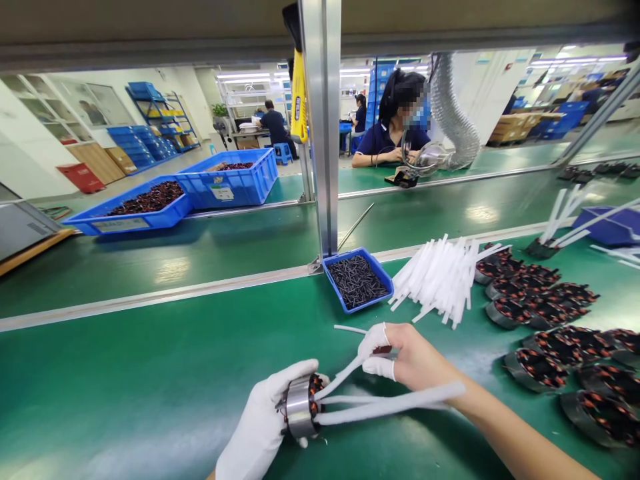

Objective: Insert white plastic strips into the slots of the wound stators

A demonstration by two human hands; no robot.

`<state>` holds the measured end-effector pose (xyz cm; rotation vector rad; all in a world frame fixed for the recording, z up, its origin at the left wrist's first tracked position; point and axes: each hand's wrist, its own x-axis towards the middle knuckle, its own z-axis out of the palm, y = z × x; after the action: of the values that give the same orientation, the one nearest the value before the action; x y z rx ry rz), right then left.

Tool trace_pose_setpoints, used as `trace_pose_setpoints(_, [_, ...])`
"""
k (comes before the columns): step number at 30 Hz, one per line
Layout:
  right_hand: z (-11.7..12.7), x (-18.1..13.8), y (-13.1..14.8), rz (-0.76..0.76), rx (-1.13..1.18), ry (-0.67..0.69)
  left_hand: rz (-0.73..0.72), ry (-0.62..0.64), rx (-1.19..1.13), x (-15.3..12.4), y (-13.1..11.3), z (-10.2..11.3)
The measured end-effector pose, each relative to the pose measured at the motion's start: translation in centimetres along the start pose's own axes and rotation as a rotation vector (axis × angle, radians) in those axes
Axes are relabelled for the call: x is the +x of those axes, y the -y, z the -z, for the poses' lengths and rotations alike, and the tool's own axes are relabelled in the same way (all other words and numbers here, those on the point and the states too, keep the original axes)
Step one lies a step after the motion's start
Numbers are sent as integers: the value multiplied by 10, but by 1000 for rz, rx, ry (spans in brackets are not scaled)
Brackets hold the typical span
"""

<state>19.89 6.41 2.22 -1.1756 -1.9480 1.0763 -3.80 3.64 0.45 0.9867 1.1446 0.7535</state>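
My left hand (263,417), in a white glove, is closed around a motor stator (301,407) with a metal ring and copper windings. The stator lies tipped on its side, its wound face turned right. White strips stick out of that face: one curved strip (343,379) runs up to my right hand (395,353), and a long strip (395,405) reaches out below my right wrist. White covers sit on the fingertips of my right hand, which pinch the curved strip. A small dark red piece shows between those fingers; its kind is unclear.
A blue bin (357,280) of short black pieces stands ahead, beside a pile of white strips (440,277). Several stators (537,369) stand at right. Beyond the metal post (323,133), blue crates (230,180) hold dark parts, and a co-worker (390,140) sits opposite.
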Motion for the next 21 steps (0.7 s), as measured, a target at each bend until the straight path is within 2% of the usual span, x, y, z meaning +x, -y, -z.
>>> trace_pose_setpoints(5, [-6,1,6,41,78,41,35,89,-184,-1,-7,-8])
trace_pose_setpoints(9, [-25,5,6,48,134,22,83,123,-320,-6,-14,-17])
trace_pose_setpoints(13, [-46,8,5,34,194,-37,88,95,-265,-4,-13,-21])
trace_pose_setpoints(18, [-54,7,4,-55,317,20,40,107,-140,10,5,-14])
trace_pose_setpoints(21, [-54,5,-2,-123,203,7,12,129,-119,13,11,-10])
